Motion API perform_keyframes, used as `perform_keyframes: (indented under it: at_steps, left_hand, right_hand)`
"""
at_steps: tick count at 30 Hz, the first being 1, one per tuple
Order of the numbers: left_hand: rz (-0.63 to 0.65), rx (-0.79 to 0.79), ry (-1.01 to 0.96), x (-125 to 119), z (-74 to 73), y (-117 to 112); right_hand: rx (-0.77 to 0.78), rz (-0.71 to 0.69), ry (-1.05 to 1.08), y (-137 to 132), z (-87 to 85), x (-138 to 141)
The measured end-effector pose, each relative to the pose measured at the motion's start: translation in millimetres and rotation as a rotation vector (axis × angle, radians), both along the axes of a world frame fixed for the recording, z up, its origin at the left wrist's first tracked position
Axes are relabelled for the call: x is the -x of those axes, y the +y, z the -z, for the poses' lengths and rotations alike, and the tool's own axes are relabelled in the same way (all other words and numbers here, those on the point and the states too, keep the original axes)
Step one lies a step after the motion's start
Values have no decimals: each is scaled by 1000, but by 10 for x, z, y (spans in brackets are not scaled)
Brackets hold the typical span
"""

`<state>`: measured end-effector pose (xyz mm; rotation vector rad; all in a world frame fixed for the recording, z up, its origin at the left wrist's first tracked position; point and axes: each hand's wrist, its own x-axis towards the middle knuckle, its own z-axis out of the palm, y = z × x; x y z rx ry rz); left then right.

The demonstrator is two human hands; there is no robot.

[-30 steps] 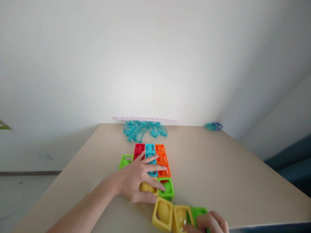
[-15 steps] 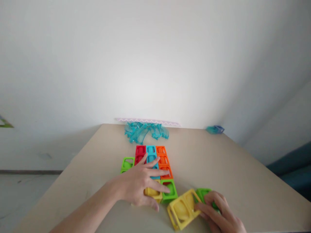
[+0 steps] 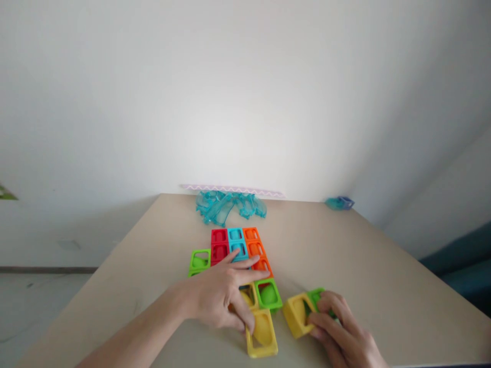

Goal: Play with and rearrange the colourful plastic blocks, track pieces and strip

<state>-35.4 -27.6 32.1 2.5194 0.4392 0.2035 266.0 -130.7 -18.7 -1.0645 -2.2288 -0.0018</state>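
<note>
A flat grid of hollow plastic cubes lies on the beige table [image 3: 345, 255]: red cubes [image 3: 219, 244], blue cubes [image 3: 236, 241], orange cubes [image 3: 255, 248], then a green cube [image 3: 268, 295] and a yellow cube [image 3: 262, 332] nearest me. My left hand [image 3: 224, 294] lies flat over the grid with fingers spread, its fingertips on the yellow cube and the orange column. My right hand [image 3: 341, 332] is curled round a loose yellow cube [image 3: 297, 314] and a green cube [image 3: 315, 296] just right of the grid.
A single green cube [image 3: 199, 259] sits at the grid's left side. A heap of clear teal curved pieces [image 3: 226, 204] lies at the table's far edge before a pale zigzag strip [image 3: 233, 190]. A small blue-teal piece [image 3: 340, 203] rests at the far right corner.
One yellow cube has come to sit at the near end of the grid under my left fingers. My right hand drew the other yellow cube and the green one up and right, turning them.
</note>
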Motion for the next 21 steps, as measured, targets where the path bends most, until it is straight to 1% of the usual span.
perform_keyframes:
  at_steps: [3,5,7,9,12,15,21]
  left_hand:
    - [-3,27,12,2,-30,-10]
    - [-3,39,17,3,-56,-17]
    - [14,48,11,3,-76,-18]
    - [29,51,6,3,-93,-11]
    - [34,45,17,4,-118,-6]
    - [45,40,26,7,-140,-18]
    - [13,35,17,16,-132,-39]
  right_hand:
    - [-70,141,-15,254,3,-180]
    - [-61,193,-48,518,-14,-179]
    - [-52,197,-77,830,-24,-76]
    - [-60,170,-92,1133,-18,88]
    - [-69,136,-78,1444,11,328]
    - [-66,102,-60,1532,35,438]
    - [-47,84,8,1493,54,392]
